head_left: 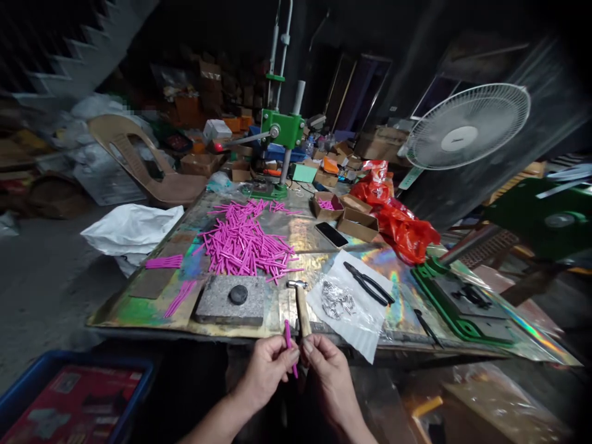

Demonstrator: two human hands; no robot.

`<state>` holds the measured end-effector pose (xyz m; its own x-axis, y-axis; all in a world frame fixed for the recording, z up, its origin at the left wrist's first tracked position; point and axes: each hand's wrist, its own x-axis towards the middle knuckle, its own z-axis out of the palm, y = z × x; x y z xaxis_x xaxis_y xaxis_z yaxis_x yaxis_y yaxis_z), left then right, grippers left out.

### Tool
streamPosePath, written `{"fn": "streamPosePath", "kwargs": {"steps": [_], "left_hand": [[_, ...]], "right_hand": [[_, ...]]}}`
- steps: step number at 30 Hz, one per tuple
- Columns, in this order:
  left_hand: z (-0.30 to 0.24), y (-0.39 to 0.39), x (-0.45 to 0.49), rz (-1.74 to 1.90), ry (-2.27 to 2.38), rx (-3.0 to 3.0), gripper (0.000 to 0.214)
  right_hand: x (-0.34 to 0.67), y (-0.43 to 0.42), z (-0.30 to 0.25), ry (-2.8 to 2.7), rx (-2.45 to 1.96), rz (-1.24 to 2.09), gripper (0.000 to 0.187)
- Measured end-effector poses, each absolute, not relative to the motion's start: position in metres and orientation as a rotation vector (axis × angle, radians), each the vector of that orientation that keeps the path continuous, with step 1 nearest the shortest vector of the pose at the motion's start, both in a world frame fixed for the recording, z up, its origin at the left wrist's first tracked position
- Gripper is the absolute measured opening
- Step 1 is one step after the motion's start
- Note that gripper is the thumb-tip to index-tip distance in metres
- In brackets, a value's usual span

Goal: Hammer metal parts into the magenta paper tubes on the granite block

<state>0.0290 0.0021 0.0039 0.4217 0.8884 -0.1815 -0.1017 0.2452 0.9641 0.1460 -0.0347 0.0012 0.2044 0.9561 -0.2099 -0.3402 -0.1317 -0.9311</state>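
Observation:
My left hand (272, 362) pinches a thin magenta stick (288, 336), held nearly upright in front of the table's edge. Close beside it, my right hand (327, 365) has its thumb and forefinger pressed together; whatever lies between them is too small to make out. Just beyond the fingers a small hammer (301, 308) lies with its wooden handle reaching past the table edge. A large heap of magenta sticks (245, 240) covers the table behind a grey stone block (230, 299), which bears a round black piece (238, 295). Small metal parts (337, 300) sit in clear plastic on a white sheet (370, 320).
Black-handled pliers (369, 283) lie on the sheet, a phone (332, 235) behind them. Small cardboard boxes (357, 224) and a red plastic bag (398, 225) stand further back. Green hand presses (283, 127) (444, 302) stand at the back and right. A fan (465, 129) rises behind.

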Motion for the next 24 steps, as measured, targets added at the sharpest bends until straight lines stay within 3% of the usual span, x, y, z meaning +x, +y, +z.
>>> {"fn": "streamPosePath", "kwargs": {"steps": [5, 13, 24], "left_hand": [[0.007, 0.000, 0.022, 0.825, 0.863, 1.190, 0.030], [0.010, 0.001, 0.012, 0.803, 0.868, 1.179, 0.026], [0.014, 0.003, 0.007, 0.965, 0.868, 0.631, 0.031]], "right_hand": [[0.138, -0.041, -0.006, -0.836, -1.293, 1.175, 0.030], [0.151, -0.041, -0.002, -1.175, -1.357, 1.278, 0.029], [0.122, -0.043, -0.002, -0.902, -1.320, 1.297, 0.038]]}}
